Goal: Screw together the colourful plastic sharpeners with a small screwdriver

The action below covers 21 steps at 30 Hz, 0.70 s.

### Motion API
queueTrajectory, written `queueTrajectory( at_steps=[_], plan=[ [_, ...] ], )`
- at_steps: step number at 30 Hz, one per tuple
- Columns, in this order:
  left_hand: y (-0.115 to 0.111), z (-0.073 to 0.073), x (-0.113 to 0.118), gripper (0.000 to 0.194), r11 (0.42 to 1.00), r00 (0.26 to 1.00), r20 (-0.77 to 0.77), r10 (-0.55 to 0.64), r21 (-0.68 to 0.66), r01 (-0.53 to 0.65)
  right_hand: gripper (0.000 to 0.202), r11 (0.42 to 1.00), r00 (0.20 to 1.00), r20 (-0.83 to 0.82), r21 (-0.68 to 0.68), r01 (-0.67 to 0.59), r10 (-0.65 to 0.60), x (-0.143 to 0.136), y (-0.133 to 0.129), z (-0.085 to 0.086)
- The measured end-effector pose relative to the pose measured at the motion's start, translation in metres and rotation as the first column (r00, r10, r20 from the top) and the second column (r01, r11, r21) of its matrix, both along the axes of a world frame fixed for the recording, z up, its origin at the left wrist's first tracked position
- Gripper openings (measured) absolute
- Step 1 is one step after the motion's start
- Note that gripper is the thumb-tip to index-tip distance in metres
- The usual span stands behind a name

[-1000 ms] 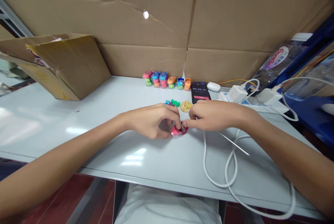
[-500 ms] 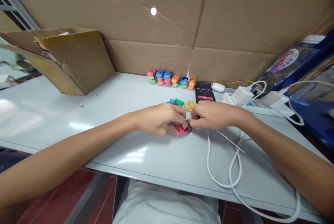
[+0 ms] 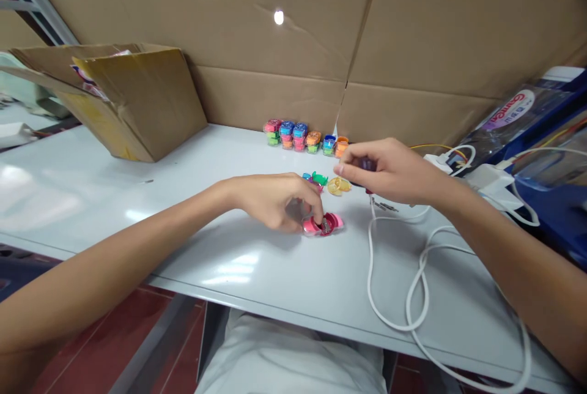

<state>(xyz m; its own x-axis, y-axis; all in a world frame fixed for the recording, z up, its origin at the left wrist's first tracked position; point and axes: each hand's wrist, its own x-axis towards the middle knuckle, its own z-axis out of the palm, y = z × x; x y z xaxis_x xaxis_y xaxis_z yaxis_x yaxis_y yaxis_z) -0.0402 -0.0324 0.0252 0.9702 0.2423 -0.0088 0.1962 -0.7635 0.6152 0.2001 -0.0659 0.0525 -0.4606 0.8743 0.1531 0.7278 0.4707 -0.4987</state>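
My left hand (image 3: 287,201) is closed at the left end of an opened pink plastic pencil sharpener (image 3: 337,221) lying on the table, its index finger reaching into it. A small metal part shows in the sharpener's middle. To the right and higher, my right hand (image 3: 389,170) curls round a screwdriver (image 3: 368,164); its dark handle shows between the fingers, but the shaft cannot be made out. Behind the sharpener lie a yellow translucent piece (image 3: 339,186) and a green piece (image 3: 320,178), with purple and blue parts beside it. Small metal pieces (image 3: 385,205) lie below my right hand.
Several colourful stacked sharpeners (image 3: 300,137) stand in a row along the cardboard wall (image 3: 275,88). An open cardboard box (image 3: 156,100) is at the left. A white cable (image 3: 424,296) loops across the right of the table, near chargers (image 3: 493,183) and a clear plastic bottle (image 3: 509,112).
My right hand has lifted away from the pink sharpener, up and to the right, with the screwdriver, and now covers the phone. My left hand stays at the sharpener, which now shows more fully.
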Motion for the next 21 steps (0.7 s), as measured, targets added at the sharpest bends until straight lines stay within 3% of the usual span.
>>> queueTrajectory(
  at_steps=[2,5,7,11,18,21],
  plan=[
    [-0.004,0.0,0.003,0.028,0.999,0.999,0.037,0.026,-0.039,-0.024,0.031,0.993,0.993,-0.112,0.115,0.039,-0.026,-0.005,-0.005,0.002],
    [-0.008,-0.003,0.009,0.018,0.982,0.981,0.117,0.156,-0.129,-0.141,0.028,0.963,0.982,-0.188,0.255,0.082,-0.033,-0.014,-0.014,0.003],
    [-0.01,-0.006,0.012,0.016,0.963,0.961,0.161,0.225,-0.187,-0.194,0.025,0.929,0.987,-0.16,0.359,0.09,-0.034,-0.019,-0.019,0.003],
    [-0.011,-0.008,0.014,0.015,0.956,0.958,0.202,0.205,-0.249,-0.152,0.022,0.84,0.999,-0.033,0.54,0.044,-0.031,-0.023,-0.022,0.003],
    [-0.012,-0.018,0.018,0.008,0.969,0.936,0.256,0.243,-0.101,-0.224,0.015,0.804,0.999,-0.011,0.594,-0.023,0.037,-0.022,-0.018,-0.001],
    [-0.011,-0.025,0.019,0.009,0.97,0.939,0.252,0.235,-0.123,-0.21,0.014,0.808,0.996,-0.002,0.584,-0.075,0.093,-0.023,-0.018,-0.001]
  ],
)
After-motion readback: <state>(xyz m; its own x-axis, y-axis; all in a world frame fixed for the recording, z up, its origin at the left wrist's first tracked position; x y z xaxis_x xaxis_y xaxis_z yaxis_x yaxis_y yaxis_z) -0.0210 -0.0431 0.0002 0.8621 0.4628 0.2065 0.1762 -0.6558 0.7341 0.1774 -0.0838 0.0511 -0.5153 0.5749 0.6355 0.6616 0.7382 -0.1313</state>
